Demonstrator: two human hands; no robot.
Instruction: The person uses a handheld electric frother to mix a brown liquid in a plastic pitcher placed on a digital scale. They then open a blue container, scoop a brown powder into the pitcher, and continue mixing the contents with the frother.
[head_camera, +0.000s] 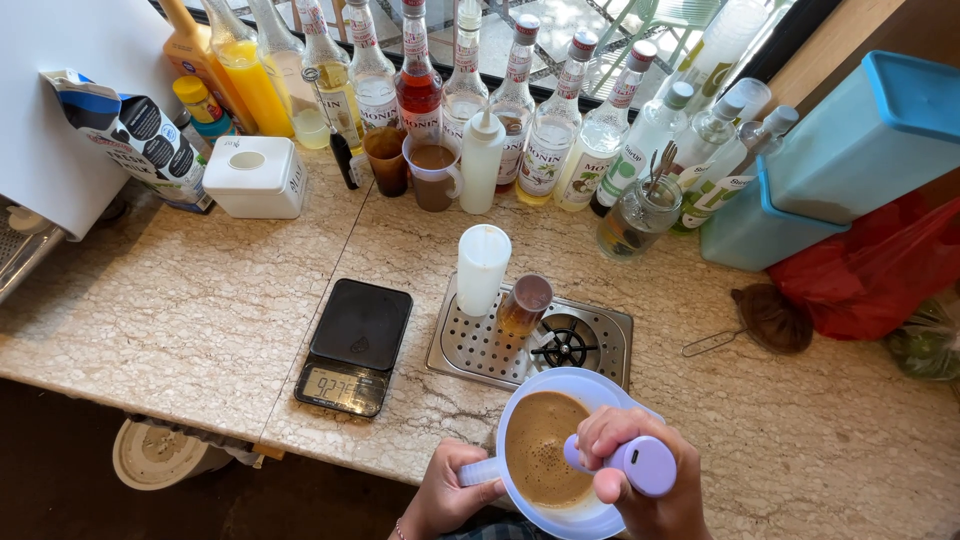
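Syrup bottles (520, 100) line the marble tabletop (200, 310) beyond the hands. The left hand (445, 490) grips a jug (590, 385) of frothy brown liquid (540, 445); the right hand (640, 480) clamps a lilac frother (640, 463).

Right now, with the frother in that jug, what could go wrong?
1. The pale jug sits near the counter edge, steadied only by the left hand on its handle; a slip could tip it off.
2. The brown foam rides fairly high; the lilac frother in the right hand could fling splashes over the rim.
3. Splashes might reach the black scale nearby.
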